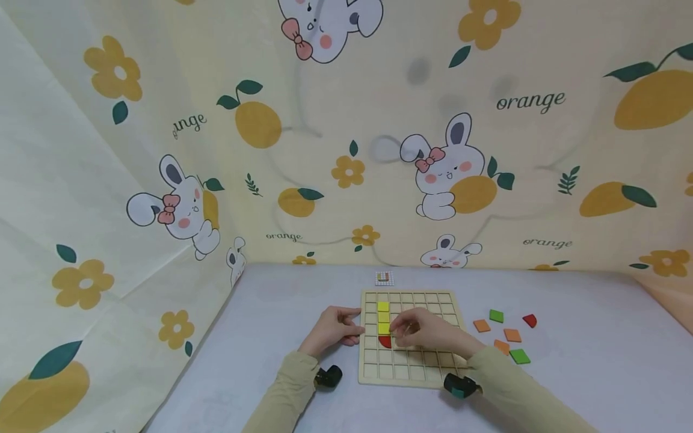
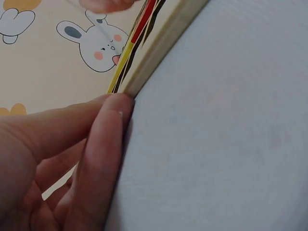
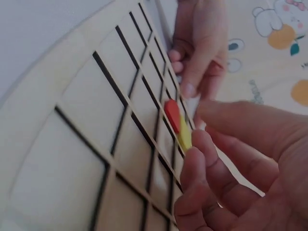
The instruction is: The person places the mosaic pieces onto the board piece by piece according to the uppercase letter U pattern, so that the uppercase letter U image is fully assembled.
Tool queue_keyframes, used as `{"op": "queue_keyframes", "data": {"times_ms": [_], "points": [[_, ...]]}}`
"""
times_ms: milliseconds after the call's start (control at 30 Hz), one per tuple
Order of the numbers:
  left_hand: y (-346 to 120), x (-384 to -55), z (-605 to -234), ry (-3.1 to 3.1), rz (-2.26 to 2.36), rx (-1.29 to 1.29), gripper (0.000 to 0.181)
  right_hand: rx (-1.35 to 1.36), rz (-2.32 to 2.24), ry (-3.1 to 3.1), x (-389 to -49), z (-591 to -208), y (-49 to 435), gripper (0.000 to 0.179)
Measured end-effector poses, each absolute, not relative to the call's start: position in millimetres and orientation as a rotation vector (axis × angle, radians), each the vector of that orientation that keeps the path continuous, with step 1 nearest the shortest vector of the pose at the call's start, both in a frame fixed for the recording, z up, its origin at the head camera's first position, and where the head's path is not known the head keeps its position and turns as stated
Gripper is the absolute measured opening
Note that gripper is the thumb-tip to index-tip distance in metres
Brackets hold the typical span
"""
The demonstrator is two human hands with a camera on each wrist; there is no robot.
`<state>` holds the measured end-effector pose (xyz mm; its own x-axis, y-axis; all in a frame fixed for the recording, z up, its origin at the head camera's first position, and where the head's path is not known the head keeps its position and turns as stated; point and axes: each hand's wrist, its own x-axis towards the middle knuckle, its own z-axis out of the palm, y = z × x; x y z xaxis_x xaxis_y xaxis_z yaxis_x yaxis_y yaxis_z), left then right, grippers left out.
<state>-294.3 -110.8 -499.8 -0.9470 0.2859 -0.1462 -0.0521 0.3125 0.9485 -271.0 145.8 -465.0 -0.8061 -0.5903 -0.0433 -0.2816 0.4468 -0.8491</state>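
A wooden grid board (image 1: 400,376) lies flat on the table. Three square yellow tiles (image 1: 383,317) sit in one of its left columns, with a red quarter-round tile (image 1: 385,341) directly below them. My left hand (image 1: 334,328) touches the board's left edge with thumb and fingertips; the left wrist view shows these fingertips (image 2: 118,103) against the wooden rim. Over the grid, my right hand (image 1: 425,329) has its fingertips beside the lowest yellow tile. In the right wrist view its thumb and bent fingers (image 3: 195,166) stand slightly apart, and no tile shows between them.
Right of the board lie loose tiles: green squares (image 1: 496,316), several orange squares (image 1: 512,335) and a red quarter-round (image 1: 530,320). A small pattern card (image 1: 384,278) is behind the board. Printed cloth (image 1: 346,204) hangs at the back and left of the table.
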Motion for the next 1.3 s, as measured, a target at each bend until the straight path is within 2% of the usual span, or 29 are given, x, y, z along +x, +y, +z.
{"op": "queue_keyframes", "data": {"times_ms": [267,567,733,1033,1300], "points": [[-110.1,-293.9,-499.6,2.320,1.657,0.199,0.053,-0.813,-1.300,2.415,-262.6,-453.2,192.6,0.027],[-109.3,-293.5,-499.1,2.328,1.633,0.196,0.053,-0.647,-1.260,2.483,-246.4,-449.5,265.8,0.032],[-109.5,-293.9,-498.4,2.331,1.618,0.208,0.055,-0.548,-1.250,2.490,-237.8,-451.8,298.1,0.041],[-105.7,-296.6,-495.8,2.352,1.593,0.217,0.054,-0.457,-1.224,2.548,-221.8,-456.4,335.2,0.043],[-103.2,-300.7,-494.2,2.357,1.595,0.249,0.054,-0.433,-1.229,2.551,-215.6,-467.2,349.8,0.046]]}}
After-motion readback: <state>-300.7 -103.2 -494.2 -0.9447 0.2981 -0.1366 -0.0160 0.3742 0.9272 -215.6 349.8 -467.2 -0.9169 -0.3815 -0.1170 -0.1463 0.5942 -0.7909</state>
